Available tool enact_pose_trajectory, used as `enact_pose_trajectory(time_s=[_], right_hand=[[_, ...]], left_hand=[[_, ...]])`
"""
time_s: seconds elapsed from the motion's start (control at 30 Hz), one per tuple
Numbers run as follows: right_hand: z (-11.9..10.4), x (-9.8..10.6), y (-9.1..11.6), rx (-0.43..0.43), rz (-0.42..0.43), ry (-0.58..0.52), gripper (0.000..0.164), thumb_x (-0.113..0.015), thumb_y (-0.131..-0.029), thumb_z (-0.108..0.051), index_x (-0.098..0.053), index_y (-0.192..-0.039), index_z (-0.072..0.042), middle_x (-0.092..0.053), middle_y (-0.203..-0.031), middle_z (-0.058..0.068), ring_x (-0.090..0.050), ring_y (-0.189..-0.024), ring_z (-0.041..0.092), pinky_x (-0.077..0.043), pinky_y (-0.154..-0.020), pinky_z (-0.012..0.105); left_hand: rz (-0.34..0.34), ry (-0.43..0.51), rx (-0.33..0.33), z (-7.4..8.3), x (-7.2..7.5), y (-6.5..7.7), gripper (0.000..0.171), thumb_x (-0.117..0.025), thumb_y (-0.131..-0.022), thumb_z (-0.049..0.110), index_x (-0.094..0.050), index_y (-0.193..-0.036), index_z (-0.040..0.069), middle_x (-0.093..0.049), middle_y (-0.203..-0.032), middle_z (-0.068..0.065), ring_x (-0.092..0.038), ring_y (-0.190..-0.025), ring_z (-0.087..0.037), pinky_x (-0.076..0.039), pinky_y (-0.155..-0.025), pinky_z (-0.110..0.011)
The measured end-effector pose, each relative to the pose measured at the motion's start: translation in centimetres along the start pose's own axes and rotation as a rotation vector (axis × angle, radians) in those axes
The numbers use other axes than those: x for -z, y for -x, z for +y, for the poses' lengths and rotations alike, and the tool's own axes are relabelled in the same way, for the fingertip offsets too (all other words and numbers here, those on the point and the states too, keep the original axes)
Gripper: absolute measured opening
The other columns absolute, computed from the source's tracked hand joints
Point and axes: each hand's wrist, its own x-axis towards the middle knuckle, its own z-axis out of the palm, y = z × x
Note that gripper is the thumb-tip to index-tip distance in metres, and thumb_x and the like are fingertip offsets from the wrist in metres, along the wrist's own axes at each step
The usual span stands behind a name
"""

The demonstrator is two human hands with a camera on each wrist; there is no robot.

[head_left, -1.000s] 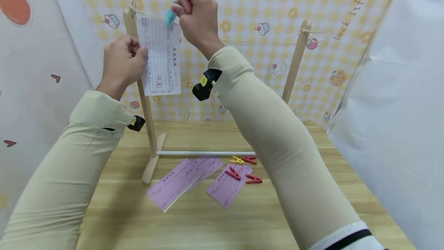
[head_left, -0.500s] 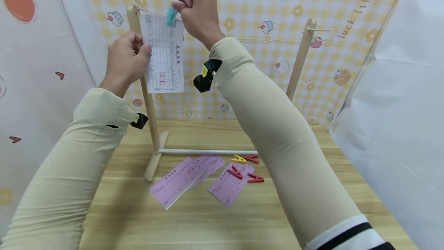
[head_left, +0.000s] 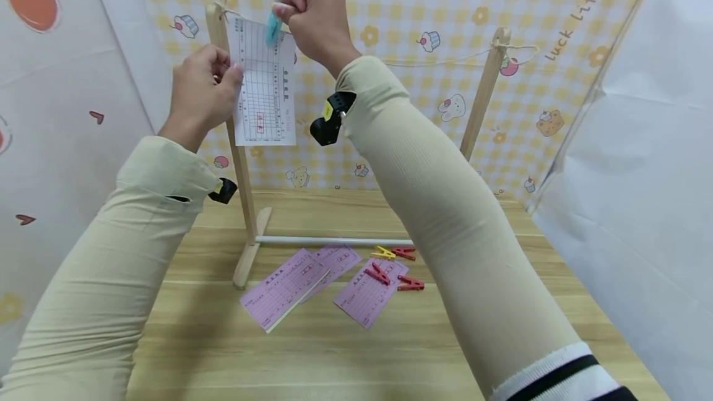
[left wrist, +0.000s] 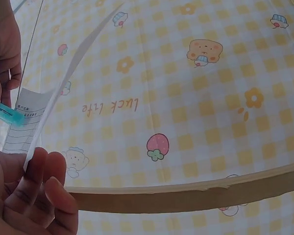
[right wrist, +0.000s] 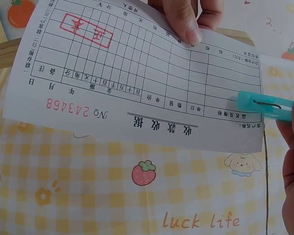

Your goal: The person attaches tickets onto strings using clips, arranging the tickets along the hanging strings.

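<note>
A white printed receipt (head_left: 262, 91) with a red stamp hangs upright at the left end of a thin string (head_left: 434, 63). My left hand (head_left: 203, 88) pinches its left edge between thumb and fingers, also visible in the left wrist view. At the paper's upper edge, my right hand (head_left: 319, 20) pinches a teal clothespin (right wrist: 259, 104) by its handle end. The clothespin's tips overlap the receipt near the string. Whether its tips are fully closed on the paper I cannot tell.
The string spans two wooden posts, left (head_left: 239, 172) and right (head_left: 484, 94), joined low by a white rod (head_left: 334, 241). Purple receipts (head_left: 284, 286) lie on the wooden table (head_left: 289, 364). Red clothespins (head_left: 411, 283) and a yellow clothespin (head_left: 383, 253) lie on and beside them.
The head view has shifted slightly. The clothespin sits a little further left along the receipt's top edge. Both hands keep their hold.
</note>
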Motion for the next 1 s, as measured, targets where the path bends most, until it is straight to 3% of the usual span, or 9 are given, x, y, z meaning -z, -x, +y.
enact_pose_trajectory(time_s=[0.3,0.53,0.77,1.0], right_hand=[[0.2,-0.4,0.3,0.012,-0.048,0.021,0.04,-0.069,-0.09,-0.011,-0.036,-0.067,-0.009,-0.063,-0.099,0.0,-0.058,-0.101,0.005,-0.039,-0.081,0.013],[-0.3,-0.4,0.8,0.06,-0.056,0.061,0.034,-0.069,-0.091,-0.018,-0.042,-0.072,-0.013,-0.048,-0.079,-0.001,-0.05,-0.076,0.007,-0.038,-0.07,0.017],[-0.7,-0.3,1.0,0.041,-0.048,0.066,0.029,-0.069,-0.091,-0.021,-0.045,-0.076,-0.015,-0.05,-0.085,-0.002,-0.058,-0.096,0.006,-0.041,-0.077,0.014],[-0.8,-0.1,1.1,-0.004,-0.053,0.041,0.024,-0.069,-0.091,-0.021,-0.048,-0.083,-0.014,-0.055,-0.097,-0.002,-0.058,-0.107,0.004,-0.042,-0.088,0.011]], left_hand=[[-0.026,-0.007,0.029,0.0,0.1,0.1,0.035,-0.045,-0.101,0.031,-0.052,-0.123,0.005,-0.06,-0.107,-0.006,-0.053,-0.092,-0.017,-0.046,-0.071,-0.023],[-0.031,0.003,0.035,0.0,0.2,0.0,0.032,-0.045,-0.101,0.031,-0.053,-0.119,0.006,-0.06,-0.106,-0.006,-0.054,-0.094,-0.017,-0.046,-0.072,-0.023],[-0.02,-0.006,0.045,0.0,0.2,0.0,0.034,-0.046,-0.1,0.032,-0.054,-0.12,0.005,-0.059,-0.102,-0.003,-0.054,-0.091,-0.016,-0.047,-0.071,-0.023],[-0.015,-0.011,0.038,0.2,0.3,0.1,0.037,-0.045,-0.1,0.032,-0.054,-0.122,0.004,-0.058,-0.102,-0.004,-0.053,-0.089,-0.016,-0.047,-0.07,-0.023]])
